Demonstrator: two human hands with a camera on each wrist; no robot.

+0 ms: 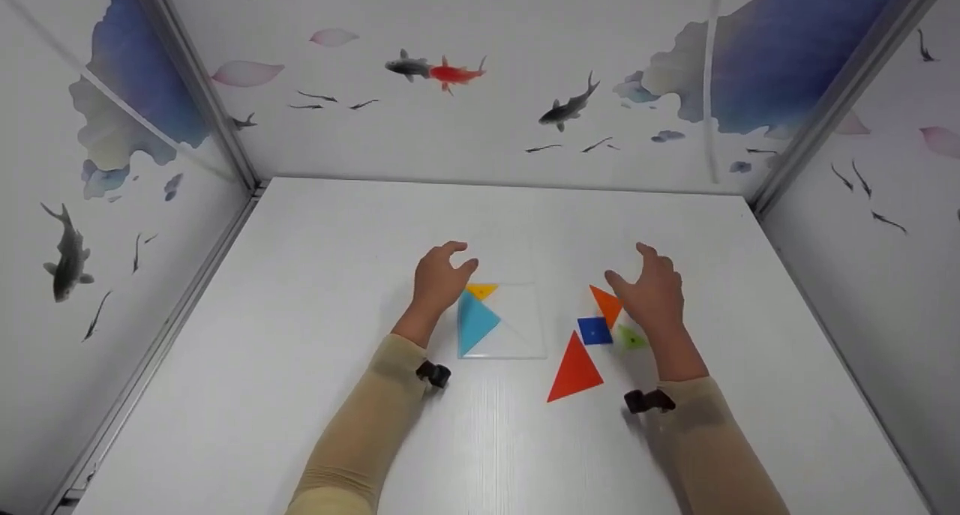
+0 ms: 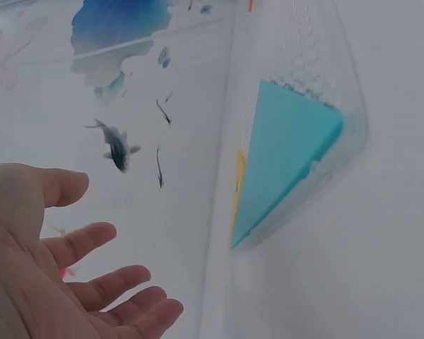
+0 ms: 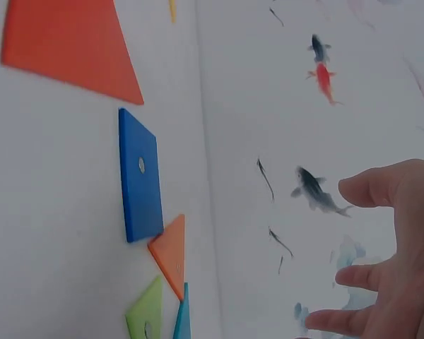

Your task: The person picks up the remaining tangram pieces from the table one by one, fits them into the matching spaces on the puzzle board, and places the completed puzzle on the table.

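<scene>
Two bare hands raised over a white table (image 1: 337, 275), both grips released. Left hand (image 1: 444, 275): fingers spread and gently bent, near the far left corner of a clear square tray (image 1: 521, 312). In the tray, a large cyan triangle (image 1: 476, 323) lies along the left side; a small yellow triangle (image 1: 482, 291) sits in the far left corner, beside its tip. Right hand (image 1: 651, 290): thumb and fingers apart, just beside an orange triangle (image 1: 607, 303).

Loose pieces right of the tray: the orange one meets or nearly meets a corner of a blue square (image 1: 595, 330) (contact hard to tell); a small green triangle (image 1: 631, 337) lies by the right wrist; a large red triangle (image 1: 577, 372) lies nearest the person. Right wrist view adds a teal piece (image 3: 183, 314), mostly hidden, behind the green. Beyond: back wall (image 1: 510, 140) printed with fish
</scene>
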